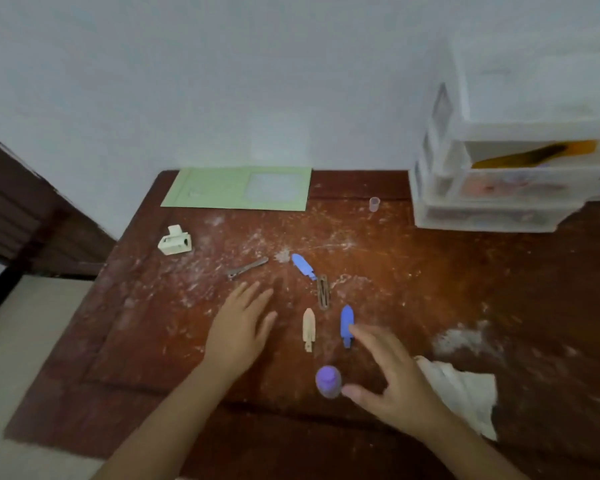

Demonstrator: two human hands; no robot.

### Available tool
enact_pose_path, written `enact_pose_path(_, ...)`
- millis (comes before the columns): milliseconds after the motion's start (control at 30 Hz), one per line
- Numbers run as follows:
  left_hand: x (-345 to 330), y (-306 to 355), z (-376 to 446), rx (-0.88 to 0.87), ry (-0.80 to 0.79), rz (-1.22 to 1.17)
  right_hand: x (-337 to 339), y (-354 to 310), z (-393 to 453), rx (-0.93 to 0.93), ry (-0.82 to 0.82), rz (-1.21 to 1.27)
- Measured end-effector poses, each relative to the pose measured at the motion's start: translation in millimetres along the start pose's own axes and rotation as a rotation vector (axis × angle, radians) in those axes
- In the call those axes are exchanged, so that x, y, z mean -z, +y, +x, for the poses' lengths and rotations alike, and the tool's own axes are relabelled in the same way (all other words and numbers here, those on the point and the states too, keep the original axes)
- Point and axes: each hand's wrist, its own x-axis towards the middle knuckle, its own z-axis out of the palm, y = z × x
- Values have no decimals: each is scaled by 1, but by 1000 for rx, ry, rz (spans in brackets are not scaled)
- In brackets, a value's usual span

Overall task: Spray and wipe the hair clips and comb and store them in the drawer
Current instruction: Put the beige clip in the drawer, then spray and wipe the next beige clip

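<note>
Hair clips scattered on a dusty wooden worktop [430,306], both hands above them.

Left hand [238,327] flat, grip spread, holding nothing. Right hand [392,372] blurred, grip apparently spread beside purple spray bottle [328,381], fingertips near blue clip [346,323]. Beige clip [308,328] between the hands. Open drawer [534,157] far right, well apart.

Table [413,289]: worn reddish wood, white-scuffed; drawer unit [499,188]: translucent plastic; slim clip [246,268]: grey metal; rag [461,386]: crumpled white cloth.

Left hand [238,327] flat — right hand [390,375] spread
</note>
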Motion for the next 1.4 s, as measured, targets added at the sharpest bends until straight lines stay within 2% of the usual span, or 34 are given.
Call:
enact_pose_path(67,-21,-12,-24,-6,-116,33,-32,-8,-11,-97,-72,78)
enact_pose_path(133,-34,-16,-39,9,-253,42,-52,-13,-13,-194,-8,137)
enact_pose_path(167,-38,-16,-43,10,-269,34,-58,-16,-12,-254,26,174)
enact_pose_path(300,-32,-8,-44,98,-305,-85,-62,-31,-10,-402,141,263)
enact_pose_path(433,-33,5,-30,83,-280,-8,-49,-40,-14,-500,257,312)
enact_pose_path(533,-29,32,-19,9,-284,-39,-38,-45,-14,-532,270,331)
enact_pose_path(767,-25,50,-5,23,-268,19,-16,-49,-11,-490,250,297)
enact_pose_path(833,-22,48,-5,19,-264,-100,-12,-46,-8,-501,193,273)
enact_pose_path(900,-16,48,-9,54,-202,-362,-7,-49,-5,-487,146,237)
enact_pose_path(967,-6,50,-16,205,-144,-738,-4,-55,-2,-448,126,172)
enact_pose_path(1033,6,54,-26,424,-178,-1149,-3,-59,0,-386,121,133)
enact_pose_path(1100,14,59,-35,534,-217,-1385,-1,-66,3,-319,84,62)
enact_pose_path(1300,32,74,-56,591,-130,-1604,-9,-70,9,-148,-1,-248)
enact_pose_path(1400,36,78,-64,584,-102,-1630,-11,-71,12,-206,-72,-269)
